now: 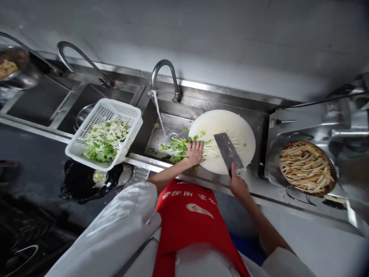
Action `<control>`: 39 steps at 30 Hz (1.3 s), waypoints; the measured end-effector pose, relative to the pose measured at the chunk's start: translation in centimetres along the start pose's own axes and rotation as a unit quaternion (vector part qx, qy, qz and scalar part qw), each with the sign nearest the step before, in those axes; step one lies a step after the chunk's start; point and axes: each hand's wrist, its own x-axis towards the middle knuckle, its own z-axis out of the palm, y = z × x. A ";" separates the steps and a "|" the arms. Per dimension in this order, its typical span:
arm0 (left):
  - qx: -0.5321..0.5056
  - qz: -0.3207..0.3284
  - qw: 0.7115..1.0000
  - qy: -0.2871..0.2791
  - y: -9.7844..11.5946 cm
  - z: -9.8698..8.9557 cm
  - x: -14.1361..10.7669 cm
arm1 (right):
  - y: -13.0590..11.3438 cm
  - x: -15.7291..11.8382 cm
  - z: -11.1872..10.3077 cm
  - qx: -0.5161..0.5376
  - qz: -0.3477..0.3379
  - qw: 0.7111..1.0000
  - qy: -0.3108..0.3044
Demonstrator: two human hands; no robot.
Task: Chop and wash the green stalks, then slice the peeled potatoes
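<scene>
My left hand (195, 154) lies over a bunch of leafy celery (179, 149), fingers curved across it and pinning it against the round white cutting board (206, 121). The green leaves hang off the board's left edge over the sink; the pale thin stalks run right across it. In my right hand (238, 185) is the handle of a cleaver (227, 149). Its broad blade is above the stalks, over the right half of the board; whether it touches them I cannot tell. Some cut stalk pieces lie beyond the blade.
A faucet (165, 63) runs water into the sink (150, 134) left of the board. Further left, a white basket (73, 144) of cut greens rests on the sink's edge above a black bag (73, 184). At right stands a pan of brown-and-white strips (307, 167).
</scene>
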 end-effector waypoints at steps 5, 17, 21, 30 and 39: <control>0.003 0.003 1.000 0.013 -0.2 0.5 0.0 | -1.7 -1.0 -1.1 0.004 0.032 0.998 0.050; 0.003 0.011 1.000 0.022 -0.6 1.0 0.0 | -2.9 -0.6 -1.9 -0.022 0.103 0.994 0.012; -0.013 0.012 1.000 0.021 -0.6 1.0 -0.2 | -1.2 0.3 -3.3 -0.074 0.078 0.993 0.054; -0.015 -0.012 0.999 -0.035 -3.1 -1.3 -0.1 | 0.3 0.5 -3.6 -0.046 0.099 0.991 0.071; -0.068 -0.030 0.995 -0.070 -6.0 -0.8 -1.8 | -8.1 -1.7 0.6 -0.027 0.036 0.999 -0.010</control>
